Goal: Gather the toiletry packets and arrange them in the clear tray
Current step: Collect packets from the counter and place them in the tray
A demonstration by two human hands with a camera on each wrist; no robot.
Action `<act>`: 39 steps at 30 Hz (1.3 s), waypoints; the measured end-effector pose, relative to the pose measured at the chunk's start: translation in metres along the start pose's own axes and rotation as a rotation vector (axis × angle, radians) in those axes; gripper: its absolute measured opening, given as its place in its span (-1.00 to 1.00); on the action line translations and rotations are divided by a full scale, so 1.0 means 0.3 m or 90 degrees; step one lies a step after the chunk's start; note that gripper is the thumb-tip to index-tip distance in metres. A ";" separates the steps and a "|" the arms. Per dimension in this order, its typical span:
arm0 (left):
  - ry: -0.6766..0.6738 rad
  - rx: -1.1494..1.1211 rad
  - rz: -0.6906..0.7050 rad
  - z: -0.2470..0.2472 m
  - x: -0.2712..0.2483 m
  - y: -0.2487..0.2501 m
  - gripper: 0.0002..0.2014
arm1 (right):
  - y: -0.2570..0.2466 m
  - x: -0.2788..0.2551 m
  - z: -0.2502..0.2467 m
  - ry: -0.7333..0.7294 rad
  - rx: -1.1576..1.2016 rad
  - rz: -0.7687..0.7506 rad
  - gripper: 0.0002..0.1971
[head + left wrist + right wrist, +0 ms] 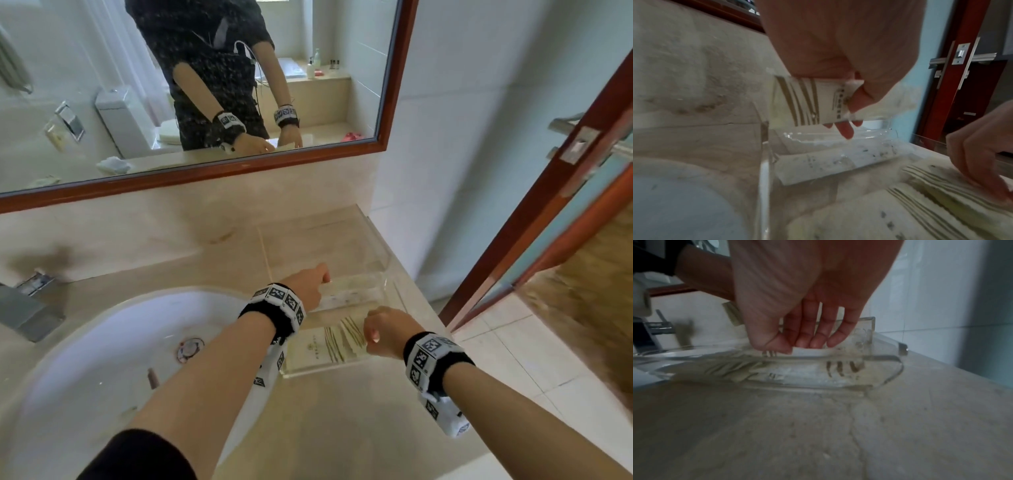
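A clear tray (376,231) stands on the beige counter to the right of the sink. My left hand (322,277) hovers over the tray's left side and grips a white packet with gold stripes (807,104), pinched between thumb and fingers. Below it a long white packet (834,162) lies across the tray floor. Striped packets (337,342) lie flat at the tray's near end. My right hand (371,337) reaches into the near right corner, where its thumb and fingers pinch the edge of a white striped packet (809,352). The tray's near wall (890,369) shows curved and see-through.
A white sink basin (120,359) with a steel faucet (30,308) lies to the left of the tray. A wood-framed mirror (205,164) hangs behind the counter. A tiled wall and an open door (548,192) stand close on the right. Bare counter (342,428) stretches in front.
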State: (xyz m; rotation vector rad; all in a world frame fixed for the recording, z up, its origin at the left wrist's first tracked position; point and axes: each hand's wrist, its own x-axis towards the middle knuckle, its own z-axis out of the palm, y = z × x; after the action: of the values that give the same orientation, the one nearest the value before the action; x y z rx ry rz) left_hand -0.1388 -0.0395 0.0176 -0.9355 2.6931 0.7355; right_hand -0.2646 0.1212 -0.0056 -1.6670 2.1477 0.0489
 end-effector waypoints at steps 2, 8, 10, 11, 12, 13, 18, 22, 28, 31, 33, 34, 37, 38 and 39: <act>-0.033 -0.006 0.005 0.008 0.007 0.019 -0.69 | 0.000 0.002 -0.001 -0.025 0.006 0.000 -0.96; -0.019 -0.019 0.014 0.042 0.045 0.052 -0.65 | 0.025 0.036 -0.008 -0.081 0.022 0.020 -0.91; -0.007 -0.029 0.010 0.053 0.056 0.050 -0.66 | 0.028 0.041 -0.011 -0.093 0.033 0.015 -0.86; -0.002 -0.035 0.007 0.059 0.061 0.050 -0.67 | 0.030 0.045 -0.016 -0.082 0.053 0.013 -0.85; 0.005 -0.044 0.005 0.067 0.066 0.048 -0.68 | 0.034 0.052 -0.021 -0.054 0.080 0.017 -0.83; 0.010 -0.053 0.004 0.074 0.073 0.046 -0.69 | 0.039 0.061 -0.027 -0.009 0.111 0.033 -0.82; 0.031 -0.095 -0.005 0.095 0.101 0.027 -0.71 | 0.077 0.133 -0.039 0.239 0.187 0.085 -0.69; 0.061 -0.127 -0.010 0.106 0.111 0.010 -0.73 | 0.053 0.189 -0.027 0.125 0.148 0.082 -0.63; 0.089 -0.052 0.029 0.106 0.097 -0.030 -0.74 | 0.047 0.229 0.001 0.156 0.206 0.136 -0.78; 0.123 0.000 0.029 0.095 0.097 -0.054 -0.81 | 0.045 0.242 0.004 0.183 0.225 0.167 -0.78; 0.115 0.062 0.030 0.092 0.095 -0.062 -0.82 | 0.040 0.242 -0.001 0.192 0.224 0.213 -0.74; 0.110 0.104 0.035 0.093 0.094 -0.060 -0.81 | 0.039 0.241 -0.004 0.198 0.220 0.230 -0.72; 0.119 0.251 0.046 0.109 0.089 -0.046 -0.78 | 0.042 0.230 -0.004 0.213 0.199 0.248 -0.67; 0.126 0.288 0.046 0.115 0.085 -0.045 -0.78 | 0.044 0.227 -0.003 0.215 0.199 0.248 -0.66; 0.132 0.312 0.042 0.118 0.085 -0.046 -0.77 | 0.046 0.226 -0.001 0.216 0.203 0.244 -0.66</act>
State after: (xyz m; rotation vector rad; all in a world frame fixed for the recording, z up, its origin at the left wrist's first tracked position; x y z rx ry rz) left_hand -0.1492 -0.0440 -0.0268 -0.8336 2.8827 -0.0288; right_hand -0.2908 0.0626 -0.0317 -1.1326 2.5347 -0.4714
